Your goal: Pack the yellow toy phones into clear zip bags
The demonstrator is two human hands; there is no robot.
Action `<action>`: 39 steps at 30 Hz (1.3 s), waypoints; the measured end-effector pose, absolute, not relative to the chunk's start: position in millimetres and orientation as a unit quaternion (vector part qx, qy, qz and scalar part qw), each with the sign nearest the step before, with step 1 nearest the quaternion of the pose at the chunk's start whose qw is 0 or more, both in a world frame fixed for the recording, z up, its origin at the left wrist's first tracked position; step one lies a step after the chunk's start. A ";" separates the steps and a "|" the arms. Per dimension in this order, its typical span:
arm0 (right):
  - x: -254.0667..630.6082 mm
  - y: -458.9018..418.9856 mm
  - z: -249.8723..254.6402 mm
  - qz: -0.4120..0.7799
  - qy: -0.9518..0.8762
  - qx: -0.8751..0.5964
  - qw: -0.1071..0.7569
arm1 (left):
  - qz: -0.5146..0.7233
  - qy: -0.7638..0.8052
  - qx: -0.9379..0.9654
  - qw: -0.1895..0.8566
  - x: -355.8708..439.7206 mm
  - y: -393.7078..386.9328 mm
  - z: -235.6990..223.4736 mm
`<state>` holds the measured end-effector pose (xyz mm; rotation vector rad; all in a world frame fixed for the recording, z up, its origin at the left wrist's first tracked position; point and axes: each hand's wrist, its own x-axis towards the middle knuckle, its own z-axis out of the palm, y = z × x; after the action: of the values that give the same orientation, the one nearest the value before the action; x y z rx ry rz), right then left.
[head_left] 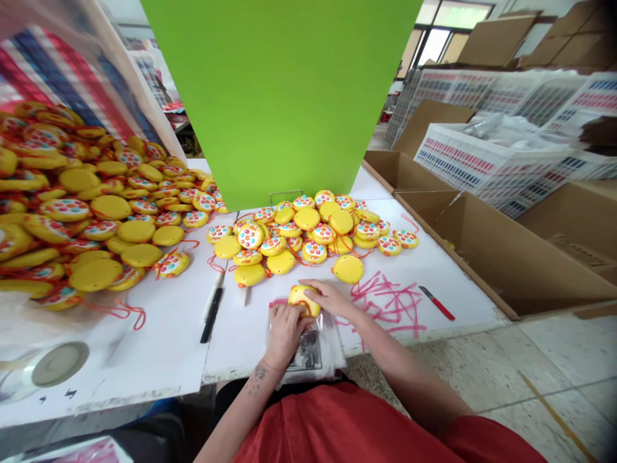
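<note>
At your far left, a large heap of round, glossy yellow plastic toys [108,207], many showing white faces with coloured dots and trailing orange-red cords, spreads onto the white tabletop [164,337], with a red, white and blue striped sheet [72,77] behind it. Nearer you on that side lies a pale container with a round grey end [60,364]. Moving right, a slim black pen [211,315] lies on the table next to a white pen [212,290]. In the middle stands a tall, bright green flat panel [289,96], and in front of its base sits a smaller pile of the same yellow toys [307,218]. Closest to you, your left hand [284,325] has its fingers curled against the lower edge of a single rounded yellow toy [297,294], which is gripped between both hands above a stack of clear plastic bags [333,344]; your right hand [330,297] closes over the toy's right side. Right of your hands lie tangled pink strips [388,302], then a slim red-and-black cutting tool [438,303]. Beyond the table's right edge stand an open brown cardboard box [482,257] and stacked white plastic crates [475,157].
</note>
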<state>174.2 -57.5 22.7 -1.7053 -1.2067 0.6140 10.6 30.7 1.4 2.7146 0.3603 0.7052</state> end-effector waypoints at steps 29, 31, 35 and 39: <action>130.9 -80.0 21.9 0.135 -0.384 -0.802 0.437 | 0.121 0.126 0.930 0.324 15.4 43.8 47.7; 128.8 -76.9 25.5 0.143 -0.366 -0.784 0.481 | 0.081 0.156 0.934 0.312 14.7 39.3 55.4; 125.2 -71.4 35.3 0.193 -0.345 -0.706 0.587 | 0.090 0.171 0.926 0.325 9.7 35.9 61.4; 122.0 -71.6 43.8 0.253 -0.305 -0.639 0.659 | 0.285 0.250 0.839 0.390 0.2 46.3 52.8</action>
<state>122.0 -71.6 43.8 -1.4468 -0.6912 0.5738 0.2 46.3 52.8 2.1334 0.6355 0.7235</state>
